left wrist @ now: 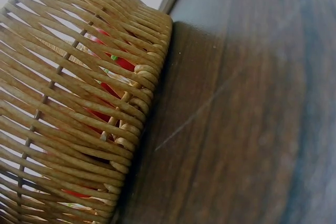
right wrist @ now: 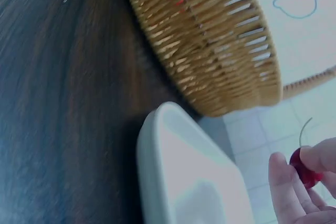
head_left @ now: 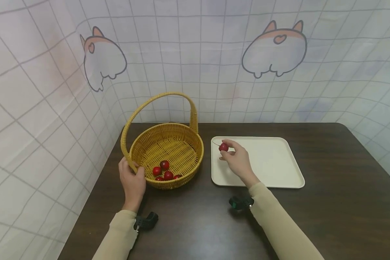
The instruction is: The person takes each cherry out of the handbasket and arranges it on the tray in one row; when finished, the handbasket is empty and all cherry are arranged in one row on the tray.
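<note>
Between its thumb and fingers, my right hand (head_left: 238,159) pinches a dark red cherry (head_left: 223,147) by its body, with the thin stem sticking out to the left. It hovers above the left part of a white tray (head_left: 273,162). My left hand (head_left: 132,180) grips the left front rim of a yellow wicker basket (head_left: 195,169), at the foot of its tall handle. Several red cherries (head_left: 168,175) lie together at the front of the basket floor. In the left wrist view, red patches of cherries (left wrist: 107,90) show through the weave; the left hand is out of that view.
Both containers stand on a dark wooden table (head_left: 195,220), the basket left of the tray with a narrow gap between them. A white gridded cloth (head_left: 214,72) with cartoon animals hangs behind and along the sides.
</note>
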Motion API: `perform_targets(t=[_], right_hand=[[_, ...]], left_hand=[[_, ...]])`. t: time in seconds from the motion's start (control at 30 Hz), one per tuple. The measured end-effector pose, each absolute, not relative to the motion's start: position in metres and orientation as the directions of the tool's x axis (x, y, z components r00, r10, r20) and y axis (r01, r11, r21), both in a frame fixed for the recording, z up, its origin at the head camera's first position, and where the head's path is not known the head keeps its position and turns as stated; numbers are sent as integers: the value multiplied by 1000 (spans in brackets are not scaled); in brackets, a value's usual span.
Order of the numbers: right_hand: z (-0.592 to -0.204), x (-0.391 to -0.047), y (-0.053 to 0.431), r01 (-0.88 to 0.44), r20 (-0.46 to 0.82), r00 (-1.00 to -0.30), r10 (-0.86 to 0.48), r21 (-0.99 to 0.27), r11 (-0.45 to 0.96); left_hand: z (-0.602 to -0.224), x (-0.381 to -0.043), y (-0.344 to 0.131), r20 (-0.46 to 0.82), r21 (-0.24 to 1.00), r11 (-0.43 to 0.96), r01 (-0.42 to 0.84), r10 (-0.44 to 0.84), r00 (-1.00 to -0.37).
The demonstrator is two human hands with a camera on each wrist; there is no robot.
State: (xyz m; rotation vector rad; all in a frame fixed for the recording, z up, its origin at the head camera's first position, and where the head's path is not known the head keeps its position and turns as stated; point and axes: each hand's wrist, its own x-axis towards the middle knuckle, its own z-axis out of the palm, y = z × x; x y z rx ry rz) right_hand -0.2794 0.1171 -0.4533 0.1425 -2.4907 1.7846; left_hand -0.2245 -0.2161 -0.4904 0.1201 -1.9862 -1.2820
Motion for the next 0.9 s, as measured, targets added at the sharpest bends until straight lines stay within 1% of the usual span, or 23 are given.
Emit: perform_targets(t=[0.1, 0.23, 0.43, 0.6, 0.73, 0.9], right_hand=[[-456, -280, 119, -91, 88, -996, -24, -940, 330], [-461, -280, 119, -89, 91, -996, -8, -941, 326], [-471, -281, 118, -64, 81, -996, 33, -931, 360], [-478, -282, 116, -24, 45, -998, 52, -939, 342], [-485, -280, 115, -31, 49, -998, 36, -924, 382], [-493, -280, 113, -87, 109, -994, 16, -869, 487]], left_hand=[[-489, -224, -216, 540, 816, 489, 309, -451, -711], [-488, -223, -215, 534, 821, 479, 312, -450, -716], [-488, -222, -215, 521, 828, 473, 301, -452, -724], [-489, -222, -216, 520, 829, 473, 299, -454, -724], [-489, -222, -216, 528, 824, 480, 303, -452, -720], [-489, -221, -216, 538, 816, 486, 313, -439, -719]])
